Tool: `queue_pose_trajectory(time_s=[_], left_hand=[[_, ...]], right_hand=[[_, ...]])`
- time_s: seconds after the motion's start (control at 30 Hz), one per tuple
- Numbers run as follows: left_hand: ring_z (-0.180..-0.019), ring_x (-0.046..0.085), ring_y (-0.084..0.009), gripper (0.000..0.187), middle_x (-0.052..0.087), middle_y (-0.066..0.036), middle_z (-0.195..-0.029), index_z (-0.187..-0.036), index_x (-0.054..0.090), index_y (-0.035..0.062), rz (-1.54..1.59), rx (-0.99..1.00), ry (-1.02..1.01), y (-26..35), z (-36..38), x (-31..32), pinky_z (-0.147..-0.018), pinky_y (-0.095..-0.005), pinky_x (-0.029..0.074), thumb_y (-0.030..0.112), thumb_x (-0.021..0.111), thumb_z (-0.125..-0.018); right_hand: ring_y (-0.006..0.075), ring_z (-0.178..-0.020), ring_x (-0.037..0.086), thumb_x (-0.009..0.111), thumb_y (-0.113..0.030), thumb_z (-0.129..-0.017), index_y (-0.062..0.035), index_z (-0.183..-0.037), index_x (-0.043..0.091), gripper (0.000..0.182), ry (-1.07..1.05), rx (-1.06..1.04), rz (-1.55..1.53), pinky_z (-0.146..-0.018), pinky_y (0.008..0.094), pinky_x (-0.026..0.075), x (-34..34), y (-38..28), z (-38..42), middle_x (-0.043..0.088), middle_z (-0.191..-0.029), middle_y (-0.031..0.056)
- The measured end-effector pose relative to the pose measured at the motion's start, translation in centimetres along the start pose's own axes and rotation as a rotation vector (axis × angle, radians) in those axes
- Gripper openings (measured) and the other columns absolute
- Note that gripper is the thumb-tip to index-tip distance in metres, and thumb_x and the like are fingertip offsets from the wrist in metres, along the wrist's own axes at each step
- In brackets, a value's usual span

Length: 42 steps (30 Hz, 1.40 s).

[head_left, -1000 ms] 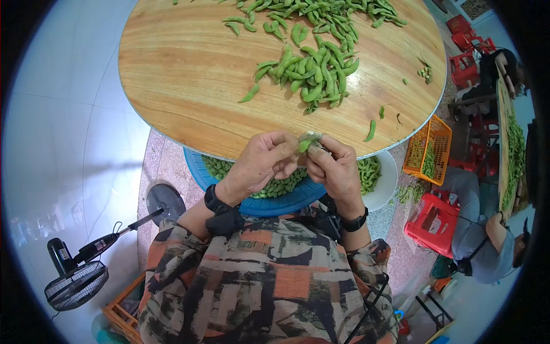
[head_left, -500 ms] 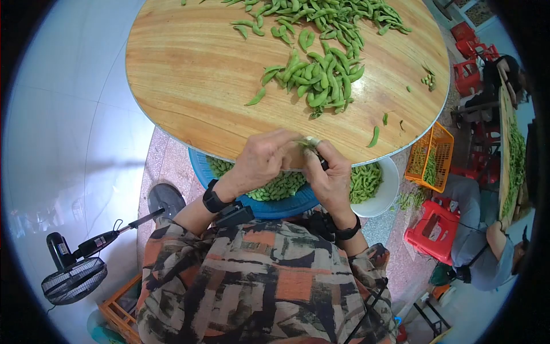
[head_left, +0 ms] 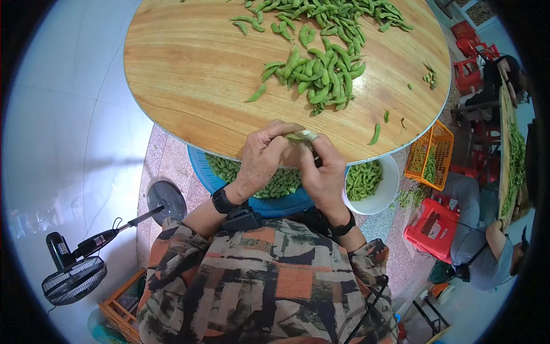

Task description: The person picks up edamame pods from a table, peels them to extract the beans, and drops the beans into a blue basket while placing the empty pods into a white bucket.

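Note:
At the near edge of the round wooden table (head_left: 189,97), my left hand (head_left: 260,155) is closed with its fingertips pinching a green soybean pod (head_left: 295,137). My right hand (head_left: 325,172) meets it from the other side, fingers bent in on the pod's end; a white covering shows on one fingertip. A pile of soybean pods (head_left: 321,74) lies just beyond my hands. Below them, partly hidden by my wrists, a blue basin (head_left: 197,169) holds shelled green beans (head_left: 278,186). Beside it a white bucket (head_left: 391,183) contains pods or husks (head_left: 362,182).
More pods (head_left: 332,14) are heaped at the table's far side. An orange crate (head_left: 441,152) and a red stool (head_left: 432,229) stand on the right, near another person (head_left: 481,252) at a second table. A fan (head_left: 74,281) is at left.
My left hand has turned and lifted slightly, and a pod now shows between the fingertips of both hands. My right hand has shifted a little towards the left. The piles look unchanged.

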<state>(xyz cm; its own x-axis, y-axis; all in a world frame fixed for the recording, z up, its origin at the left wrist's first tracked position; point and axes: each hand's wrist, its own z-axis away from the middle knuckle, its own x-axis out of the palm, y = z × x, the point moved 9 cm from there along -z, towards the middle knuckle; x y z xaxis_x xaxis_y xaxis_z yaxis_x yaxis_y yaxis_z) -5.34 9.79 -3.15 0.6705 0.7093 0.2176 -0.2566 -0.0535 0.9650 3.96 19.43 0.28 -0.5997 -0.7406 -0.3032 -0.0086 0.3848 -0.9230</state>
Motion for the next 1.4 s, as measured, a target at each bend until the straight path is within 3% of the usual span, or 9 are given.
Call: queue_pose_trajectory(time_s=[0.07, 0.2, 0.43, 0.6, 0.7, 0.83, 0.93, 1.3, 1.4], left_hand=[[-0.060, 0.046, -0.0044, 0.027, 0.054, 0.001, -0.069, -0.116, 0.064, -0.0046, 0.149, -0.108, -0.107, -0.9, 0.0, 0.6, -0.054, -0.0188, 0.036, 0.004, 0.051, -0.094], [-0.066, 0.053, -0.0071, 0.028, 0.058, -0.002, -0.072, -0.118, 0.062, -0.0054, 0.283, -0.220, -0.152, -0.5, 0.8, 1.4, -0.058, -0.0188, 0.042, 0.005, 0.056, -0.093], [-0.083, 0.069, -0.0207, 0.018, 0.073, -0.010, -0.092, -0.102, 0.072, 0.0029, -0.499, 0.131, -0.692, 4.2, 2.5, 1.5, -0.076, -0.0313, 0.053, 0.012, 0.064, -0.089], [-0.075, 0.064, -0.0254, 0.014, 0.066, -0.014, -0.085, -0.093, 0.068, -0.0002, -1.187, 0.534, 0.216, 8.8, -4.0, -4.3, -0.068, -0.0358, 0.050, 0.009, 0.067, -0.083], [-0.070, 0.060, -0.0279, 0.013, 0.062, -0.014, -0.085, -0.091, 0.065, -0.0017, -1.261, 0.530, 0.219, 7.4, -5.4, -4.5, -0.064, -0.0385, 0.047, 0.007, 0.066, -0.082], [-0.062, 0.058, -0.0204, 0.012, 0.063, -0.011, -0.077, -0.094, 0.065, -0.0013, -1.034, 0.566, 0.080, 7.3, -4.1, -2.3, -0.055, -0.0330, 0.044, 0.005, 0.065, -0.084], [-0.054, 0.050, -0.0018, 0.009, 0.057, 0.003, -0.063, -0.097, 0.067, 0.0026, -0.178, -0.226, -0.105, 1.6, -2.4, -0.5, -0.047, -0.0194, 0.037, 0.007, 0.067, -0.089], [-0.052, 0.052, -0.0038, 0.002, 0.059, 0.000, -0.063, -0.090, 0.065, 0.0009, -0.481, 0.248, -0.014, 3.1, -0.4, 1.2, -0.045, -0.0199, 0.037, 0.003, 0.065, -0.088], [-0.052, 0.053, -0.0055, 0.005, 0.061, -0.002, -0.070, -0.088, 0.064, 0.0011, -0.104, -0.240, -0.137, -0.6, -0.3, 1.1, -0.046, -0.0202, 0.038, 0.005, 0.066, -0.089]], right_hand=[[0.0037, -0.058, 0.047, 0.058, -0.003, -0.092, 0.0018, -0.102, 0.064, 0.012, -0.067, 0.415, -0.448, -0.048, 0.0206, 0.036, 0.7, 3.1, 0.6, 0.053, -0.069, -0.0023], [0.0010, -0.054, 0.045, 0.057, -0.005, -0.094, 0.0003, -0.105, 0.065, 0.014, -0.090, 0.476, -0.532, -0.048, 0.0182, 0.035, -0.7, 2.7, 0.5, 0.052, -0.069, -0.0060], [0.0208, -0.065, 0.057, 0.060, 0.003, -0.079, 0.0046, -0.100, 0.065, 0.022, -0.277, 0.081, 0.222, -0.058, 0.0303, 0.042, -12.3, 0.0, 1.8, 0.059, -0.075, 0.0125], [0.0254, -0.066, 0.063, 0.060, 0.002, -0.081, 0.0024, -0.101, 0.067, 0.021, -0.265, 0.333, 0.819, -0.063, 0.0369, 0.048, -20.1, 7.5, 5.6, 0.064, -0.074, 0.0155], [0.0214, -0.065, 0.064, 0.058, 0.000, -0.084, 0.0057, -0.106, 0.064, 0.023, -0.168, 0.284, 0.930, -0.064, 0.0329, 0.049, -20.6, 6.6, 5.0, 0.062, -0.068, 0.0148], [0.0152, -0.065, 0.063, 0.058, -0.002, -0.089, 0.0019, -0.112, 0.067, 0.025, 0.058, 0.094, 0.297, -0.061, 0.0281, 0.049, -14.5, 2.6, 1.8, 0.068, -0.076, 0.0092], [0.0082, -0.063, 0.056, 0.057, -0.004, -0.092, 0.0018, -0.113, 0.066, 0.024, -0.056, 0.236, -0.046, -0.057, 0.0233, 0.045, -7.5, 1.9, 0.0, 0.064, -0.080, 0.0027], [0.0035, -0.059, 0.045, 0.057, -0.004, -0.095, 0.0037, -0.114, 0.064, 0.022, -0.208, 0.321, -0.451, -0.050, 0.0197, 0.035, -1.0, 3.0, -0.4, 0.054, -0.084, -0.0013], [0.0031, -0.058, 0.044, 0.056, -0.003, -0.096, 0.0024, -0.115, 0.064, 0.022, -0.262, 0.315, -0.482, -0.049, 0.0197, 0.034, -1.5, 3.4, -0.4, 0.054, -0.081, -0.0014]])
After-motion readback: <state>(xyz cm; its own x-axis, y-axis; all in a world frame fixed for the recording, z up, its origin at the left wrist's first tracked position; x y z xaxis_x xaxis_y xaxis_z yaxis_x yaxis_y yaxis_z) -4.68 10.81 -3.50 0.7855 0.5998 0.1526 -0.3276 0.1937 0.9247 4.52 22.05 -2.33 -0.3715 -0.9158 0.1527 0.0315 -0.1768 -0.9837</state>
